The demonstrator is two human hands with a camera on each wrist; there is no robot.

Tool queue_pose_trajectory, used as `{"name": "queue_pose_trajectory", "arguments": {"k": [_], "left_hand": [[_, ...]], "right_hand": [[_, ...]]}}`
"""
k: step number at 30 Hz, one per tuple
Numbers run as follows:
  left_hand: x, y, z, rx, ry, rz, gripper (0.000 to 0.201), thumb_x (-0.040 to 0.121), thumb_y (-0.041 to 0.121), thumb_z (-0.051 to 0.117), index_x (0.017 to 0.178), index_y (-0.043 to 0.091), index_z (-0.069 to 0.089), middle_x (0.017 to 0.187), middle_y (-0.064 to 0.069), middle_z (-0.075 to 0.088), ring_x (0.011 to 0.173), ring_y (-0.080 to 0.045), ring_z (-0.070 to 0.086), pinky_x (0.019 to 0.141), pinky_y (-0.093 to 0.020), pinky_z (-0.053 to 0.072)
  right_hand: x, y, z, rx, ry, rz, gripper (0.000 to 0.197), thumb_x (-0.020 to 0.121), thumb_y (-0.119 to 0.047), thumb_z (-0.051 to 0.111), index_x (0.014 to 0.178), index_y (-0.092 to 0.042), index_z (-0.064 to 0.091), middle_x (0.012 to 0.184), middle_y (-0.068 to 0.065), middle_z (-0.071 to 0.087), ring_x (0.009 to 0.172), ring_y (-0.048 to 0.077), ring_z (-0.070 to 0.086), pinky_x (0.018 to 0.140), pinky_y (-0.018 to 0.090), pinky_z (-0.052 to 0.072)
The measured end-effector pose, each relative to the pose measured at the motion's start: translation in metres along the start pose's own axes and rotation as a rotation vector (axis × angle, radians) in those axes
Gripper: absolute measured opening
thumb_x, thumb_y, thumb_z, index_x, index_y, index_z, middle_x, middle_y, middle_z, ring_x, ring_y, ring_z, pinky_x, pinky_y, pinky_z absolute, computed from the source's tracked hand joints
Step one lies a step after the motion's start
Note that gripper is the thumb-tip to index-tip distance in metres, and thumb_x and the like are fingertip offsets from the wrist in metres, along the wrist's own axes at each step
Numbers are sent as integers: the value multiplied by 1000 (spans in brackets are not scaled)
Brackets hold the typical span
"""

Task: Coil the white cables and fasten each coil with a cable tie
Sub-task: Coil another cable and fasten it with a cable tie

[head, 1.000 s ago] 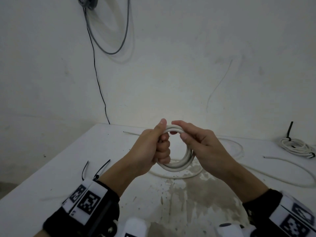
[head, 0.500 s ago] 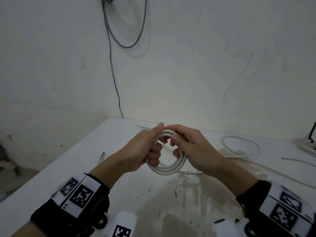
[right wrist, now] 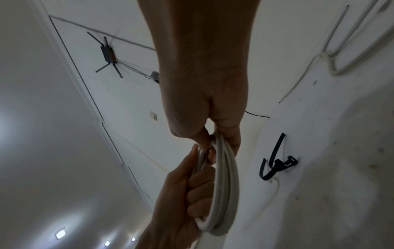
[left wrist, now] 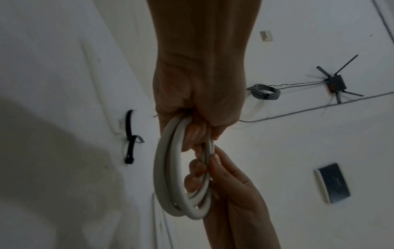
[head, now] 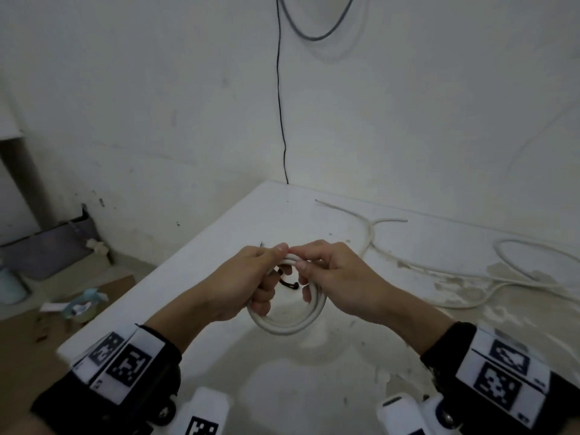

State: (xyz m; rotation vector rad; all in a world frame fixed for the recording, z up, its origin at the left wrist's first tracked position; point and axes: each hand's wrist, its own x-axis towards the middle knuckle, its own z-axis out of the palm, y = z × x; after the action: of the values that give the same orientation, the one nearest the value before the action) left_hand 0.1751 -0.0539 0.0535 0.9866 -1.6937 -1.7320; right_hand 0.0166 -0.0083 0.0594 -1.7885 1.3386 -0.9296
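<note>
At the centre of the head view, both the left hand (head: 241, 284) and the right hand (head: 339, 277) have fingers curled round the finished white coil (head: 287, 323) above the desk (head: 219, 233), so binding seems next, calling for one hand to free itself for a black tie (right wrist: 275, 166).

No readable text anywhere; the wristbands (head: 125, 361) carry only black-and-white square marker patterns

The coiled white cable (head: 284, 328) looks smooth, slightly glossy plastic; the white tabletop (head: 314, 387) is matt, stained and speckled; the black cable ties (right wrist: 277, 166) look plastic.
</note>
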Motion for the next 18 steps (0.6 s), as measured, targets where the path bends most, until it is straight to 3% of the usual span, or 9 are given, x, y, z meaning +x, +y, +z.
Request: {"name": "queue_pose_trajectory", "arguments": {"k": [2, 4, 6, 9, 11, 12, 14, 16, 18], "left_hand": [[1, -9, -9, 20, 15, -22, 39, 100, 31, 35, 75, 6, 52, 51, 4, 19, 40, -8, 15, 38, -17, 21], [1, -15, -19, 17, 51, -45, 40, 100, 31, 36, 74, 6, 53, 50, 4, 19, 40, -8, 14, 37, -16, 20], [2, -19, -31, 8, 109, -59, 40, 100, 31, 36, 76, 3, 53, 49, 5, 19, 39, -7, 15, 36, -15, 20], [1, -23, -45, 33, 153, -62, 40, 100, 31, 36, 78, 2, 52, 49, 5, 19, 38, -8, 15, 35, -16, 21], [0, -24, -48, 52, 152, -65, 40, 100, 31, 36, 80, 1, 52, 49, 5, 20, 39, -8, 15, 35, -17, 21], [-1, -25, -49, 59, 150, -66, 40, 101, 31, 35, 81, 1, 52, 49, 4, 21, 40, -8, 16, 36, -17, 22], [-2, -26, -48, 62, 153, -58, 40, 101, 31, 35, 81, 1, 52, 49, 4, 22, 40, -9, 16, 37, -18, 22], [-1, -27, -45, 61, 169, -37, 41, 101, 32, 35, 81, 0, 53, 49, 3, 23, 40, -10, 17, 38, -19, 23], [1, -27, -39, 63, 195, 1, 41, 100, 32, 35, 80, 1, 53, 49, 3, 25, 40, -10, 20, 39, -19, 25]], "right_hand": [[9, 5, 2, -89, -60, 4, 22, 97, -11, 49, 98, -10, 71, 82, -3, 63, 69, 16, 63, 74, 36, 55], [20, 9, -3, -68, -71, 75, 23, 96, -17, 51, 102, -6, 71, 96, 9, 70, 85, 21, 67, 78, 30, 56], [33, 17, -11, -49, -33, 167, 25, 96, -20, 51, 102, -5, 71, 98, 10, 70, 91, 15, 66, 76, 24, 57], [49, 36, -15, -410, -100, 191, 20, 91, -20, 57, 97, -9, 72, 85, 0, 67, 76, 10, 60, 71, 24, 49], [56, 48, -8, -636, -222, 225, 18, 88, -21, 62, 97, -9, 71, 91, 4, 68, 79, 15, 60, 74, 25, 48], [59, 55, -4, -675, -251, 233, 18, 86, -21, 64, 93, -5, 71, 89, 9, 69, 76, 20, 60, 72, 29, 49], [63, 63, 2, -683, -227, 221, 18, 81, -12, 65, 78, 5, 65, 70, 20, 60, 59, 25, 47, 59, 33, 42], [64, 63, 2, -657, -173, 190, 20, 79, -5, 62, 64, 8, 58, 56, 12, 45, 54, 18, 36, 55, 28, 34], [62, 58, -7, -583, -34, 158, 25, 83, -5, 63, 58, -2, 62, 53, 8, 49, 48, 12, 37, 52, 18, 35]]}}
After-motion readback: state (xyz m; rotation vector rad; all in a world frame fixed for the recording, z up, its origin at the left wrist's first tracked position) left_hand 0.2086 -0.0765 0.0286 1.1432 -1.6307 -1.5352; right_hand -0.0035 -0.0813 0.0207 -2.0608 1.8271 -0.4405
